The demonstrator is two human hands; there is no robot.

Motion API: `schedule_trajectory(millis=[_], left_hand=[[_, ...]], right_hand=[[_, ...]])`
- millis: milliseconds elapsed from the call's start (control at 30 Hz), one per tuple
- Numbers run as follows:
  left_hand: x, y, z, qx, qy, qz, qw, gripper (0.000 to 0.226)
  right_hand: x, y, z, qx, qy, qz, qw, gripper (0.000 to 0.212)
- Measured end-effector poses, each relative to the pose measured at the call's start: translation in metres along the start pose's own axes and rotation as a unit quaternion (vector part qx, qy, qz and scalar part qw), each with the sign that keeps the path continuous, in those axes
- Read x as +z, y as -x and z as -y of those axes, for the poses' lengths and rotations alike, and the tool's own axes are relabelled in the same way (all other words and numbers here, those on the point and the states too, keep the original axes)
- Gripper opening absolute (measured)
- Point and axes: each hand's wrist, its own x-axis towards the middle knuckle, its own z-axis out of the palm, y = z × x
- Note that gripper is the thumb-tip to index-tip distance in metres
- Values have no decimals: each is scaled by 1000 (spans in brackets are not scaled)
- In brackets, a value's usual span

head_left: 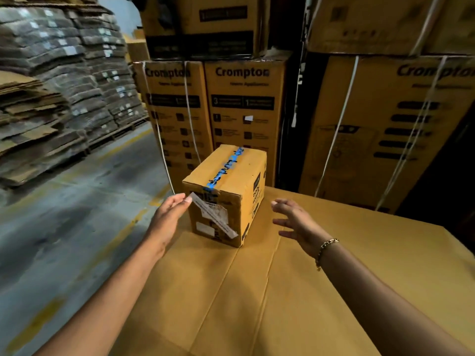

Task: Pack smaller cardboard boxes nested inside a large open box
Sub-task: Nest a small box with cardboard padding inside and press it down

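Reaching with straight, empty fingers (177,199), the left hand (167,218) is at the near-left corner of the small taped box (228,181), perhaps grazing its peeling label (217,217). The right hand (298,223), fingers spread and holding nothing, hovers just beside the right face. The box stands on a broad cardboard sheet (334,278). Best: clamp opposite faces with flat palms, clear of the label, and lift level
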Motion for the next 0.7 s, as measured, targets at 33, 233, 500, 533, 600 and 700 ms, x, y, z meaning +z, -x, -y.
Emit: schedule_trajectory(millis=[33,233,500,533,600,700], left_hand=[[-3,-19,2,-1,-3,-2,1000,40],[-13,-135,17,-70,-1,21,997,62],[17,-190,44,-184,6,156,970,77],[20,-188,46,-176,-2,166,970,77],[29,-177,45,-154,-23,196,968,68],[46,-147,39,-147,-26,245,958,50]], right_hand=[[6,-10,2,4,3,-4,1000,47],[52,-70,13,51,0,-48,998,69],[98,-117,12,119,9,-87,989,70],[98,-116,10,122,7,-96,988,70],[87,-108,6,125,9,-124,984,73],[56,-82,0,130,14,-156,979,76]])
